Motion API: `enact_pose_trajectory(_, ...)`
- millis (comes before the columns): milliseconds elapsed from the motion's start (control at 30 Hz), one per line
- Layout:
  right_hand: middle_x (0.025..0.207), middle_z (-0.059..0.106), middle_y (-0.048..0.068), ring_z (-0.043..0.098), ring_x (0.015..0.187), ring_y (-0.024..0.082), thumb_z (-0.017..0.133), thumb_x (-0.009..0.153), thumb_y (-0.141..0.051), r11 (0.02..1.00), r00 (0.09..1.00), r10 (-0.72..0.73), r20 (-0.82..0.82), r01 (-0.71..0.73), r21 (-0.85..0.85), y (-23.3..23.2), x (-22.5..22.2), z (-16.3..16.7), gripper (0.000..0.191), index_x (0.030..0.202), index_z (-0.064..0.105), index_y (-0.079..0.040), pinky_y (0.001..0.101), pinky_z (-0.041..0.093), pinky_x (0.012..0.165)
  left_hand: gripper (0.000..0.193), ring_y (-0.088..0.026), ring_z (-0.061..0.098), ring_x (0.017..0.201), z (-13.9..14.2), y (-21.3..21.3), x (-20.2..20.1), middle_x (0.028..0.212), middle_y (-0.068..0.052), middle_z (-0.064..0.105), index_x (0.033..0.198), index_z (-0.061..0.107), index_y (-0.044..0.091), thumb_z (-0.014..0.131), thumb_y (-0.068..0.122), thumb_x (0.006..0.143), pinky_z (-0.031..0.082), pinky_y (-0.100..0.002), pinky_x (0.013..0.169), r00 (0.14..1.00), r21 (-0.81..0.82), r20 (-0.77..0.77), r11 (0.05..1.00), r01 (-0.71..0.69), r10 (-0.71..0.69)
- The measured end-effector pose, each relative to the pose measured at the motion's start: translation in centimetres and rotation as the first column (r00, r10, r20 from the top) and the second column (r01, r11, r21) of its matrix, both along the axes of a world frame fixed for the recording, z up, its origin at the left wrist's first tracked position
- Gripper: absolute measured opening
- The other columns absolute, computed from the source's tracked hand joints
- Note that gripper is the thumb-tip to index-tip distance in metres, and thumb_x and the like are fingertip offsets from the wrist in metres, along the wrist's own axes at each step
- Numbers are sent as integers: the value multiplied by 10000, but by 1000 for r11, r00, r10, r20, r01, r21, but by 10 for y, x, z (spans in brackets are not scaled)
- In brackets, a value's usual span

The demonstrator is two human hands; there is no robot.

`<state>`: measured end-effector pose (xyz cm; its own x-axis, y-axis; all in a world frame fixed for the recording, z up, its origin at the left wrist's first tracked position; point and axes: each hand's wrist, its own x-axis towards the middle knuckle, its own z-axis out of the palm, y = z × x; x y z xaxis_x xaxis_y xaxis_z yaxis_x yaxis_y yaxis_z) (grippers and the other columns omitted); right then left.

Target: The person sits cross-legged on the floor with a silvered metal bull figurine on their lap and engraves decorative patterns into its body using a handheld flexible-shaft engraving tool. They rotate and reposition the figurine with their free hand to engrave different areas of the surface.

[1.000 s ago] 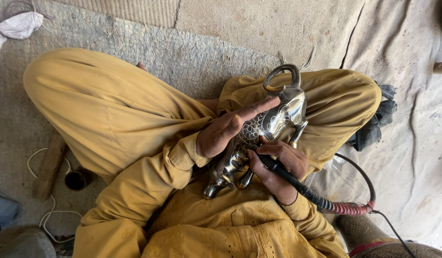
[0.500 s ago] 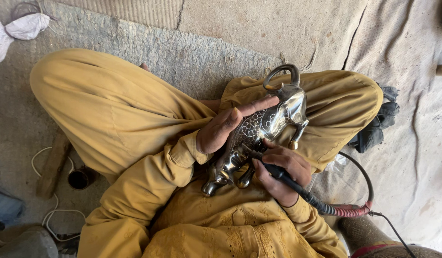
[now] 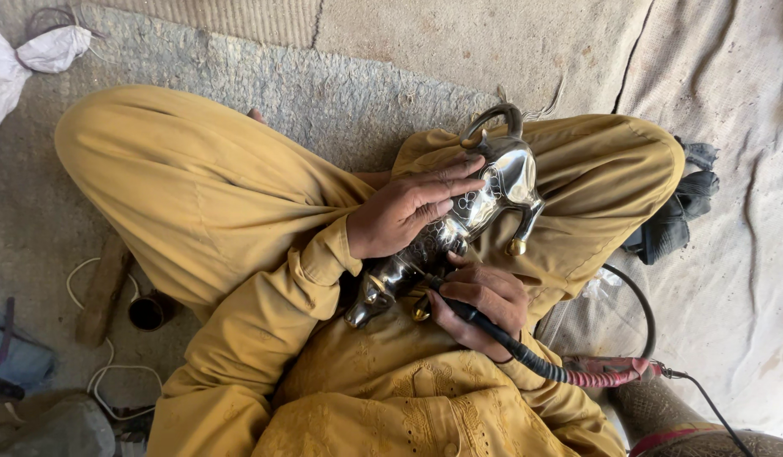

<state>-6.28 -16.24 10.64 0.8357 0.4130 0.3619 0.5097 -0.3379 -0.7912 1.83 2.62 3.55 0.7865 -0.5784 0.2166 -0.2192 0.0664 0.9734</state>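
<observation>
A shiny silver metal animal figurine with curved horns and brass-tipped legs (image 3: 484, 199) is lying across the lap of a person sitting cross-legged on the floor in mustard-yellow clothes. The left hand (image 3: 408, 207) is pressing flat along its back, fingers spread and steadying it. The right hand (image 3: 484, 305) is gripping a black pen-like engraving tool with a flexible cable (image 3: 527, 355), its tip meeting the flank. The polished body is looking hard, rigid, probably heavy and slippery; holding it across the broad back or by the legs seems safest.
</observation>
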Motion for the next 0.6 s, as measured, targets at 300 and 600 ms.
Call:
enact_pose_trajectory(300, 798, 703, 112, 739, 743, 222, 820, 815, -8, 999, 999, 39, 18, -39, -14, 6, 7, 0, 175, 903, 669, -1, 407, 654, 879, 401, -264, 347, 1610, -7, -1, -1, 1679, -101, 415, 1534, 520, 88, 462, 127, 1139, 275, -392, 1344, 999, -73, -50, 997, -2, -2)
enact_pose_trajectory(600, 803, 717, 101, 748, 749, 207, 834, 810, -4, 998, 1000, 23, 12, -22, -51, 6, 5, -3, 174, 890, 680, -18, 392, 660, 874, 408, -265, 327, 1614, -8, -3, -1, 1690, -98, 392, 1543, 506, 100, 457, 136, 1139, 275, -394, 1348, 997, -82, -77, 997, 15, -22)
